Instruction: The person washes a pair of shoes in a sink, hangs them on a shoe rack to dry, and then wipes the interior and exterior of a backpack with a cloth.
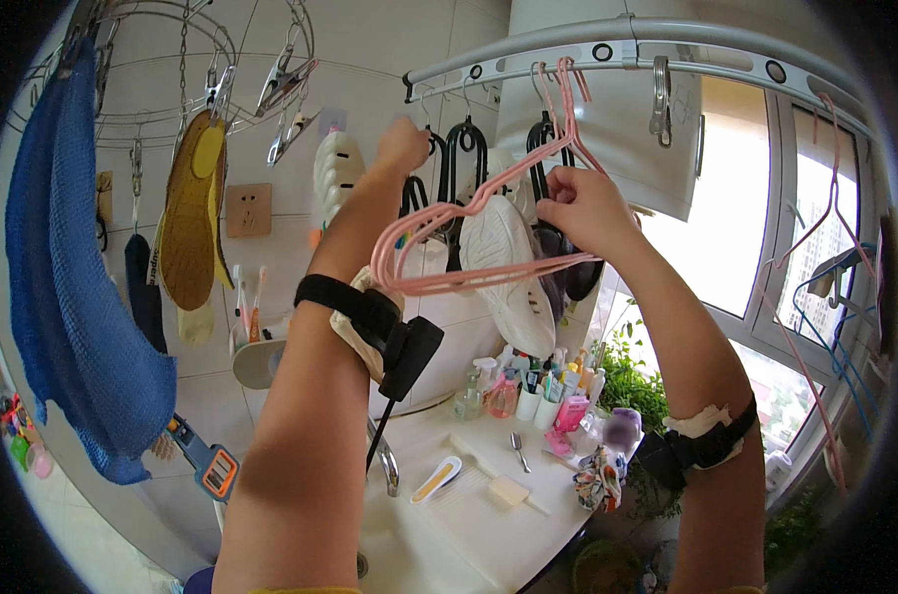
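Observation:
My left hand is raised against the neck of a black plastic shoe hanger; its fingertips are hidden. Pinched between the thumb and fingers of my right hand is another black shoe hanger, which hangs from the metal rail. Dark shoes hang just below that hand. Between my hands is a white perforated clog, sole partly facing me. Several pink clothes hangers cross in front of it. A further black hanger hangs behind them.
On the left a blue towel and yellow-brown insoles hang from a clip rack. Below, a white washbasin counter holds a faucet, a brush and several bottles. A window is at right.

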The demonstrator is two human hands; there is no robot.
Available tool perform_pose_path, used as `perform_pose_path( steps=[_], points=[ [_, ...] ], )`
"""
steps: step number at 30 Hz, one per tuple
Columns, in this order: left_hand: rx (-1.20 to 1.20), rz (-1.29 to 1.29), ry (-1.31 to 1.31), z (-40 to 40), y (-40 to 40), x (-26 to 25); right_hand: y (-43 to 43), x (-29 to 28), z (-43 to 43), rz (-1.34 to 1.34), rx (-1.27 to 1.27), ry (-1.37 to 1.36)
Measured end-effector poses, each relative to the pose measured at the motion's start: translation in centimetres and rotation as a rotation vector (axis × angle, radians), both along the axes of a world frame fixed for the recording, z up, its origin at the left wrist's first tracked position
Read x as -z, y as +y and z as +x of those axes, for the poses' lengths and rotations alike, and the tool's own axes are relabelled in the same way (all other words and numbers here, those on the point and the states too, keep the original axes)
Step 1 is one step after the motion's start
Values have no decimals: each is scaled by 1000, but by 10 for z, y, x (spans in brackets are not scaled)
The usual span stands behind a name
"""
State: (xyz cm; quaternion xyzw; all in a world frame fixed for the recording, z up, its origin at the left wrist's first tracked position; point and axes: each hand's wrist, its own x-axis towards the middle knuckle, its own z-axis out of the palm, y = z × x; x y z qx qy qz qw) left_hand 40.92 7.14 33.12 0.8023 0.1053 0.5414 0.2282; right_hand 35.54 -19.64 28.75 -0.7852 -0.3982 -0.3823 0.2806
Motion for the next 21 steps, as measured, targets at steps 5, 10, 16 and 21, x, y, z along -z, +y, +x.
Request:
perform_pose_path(
  steps=[5,10,16,21],
  points=[
    [186,-17,-203,-26,5,-2,8,-1,4,34,16,-28],
    [624,-257,-464,-74,-21,49,16,1,10,19,87,-37],
    [602,-379,-192,-154,-65,148,28,7,23,86,152,-132],
    [646,-215,109,-192,-65,235,44,16,34,152,176,-150]
  ],
)
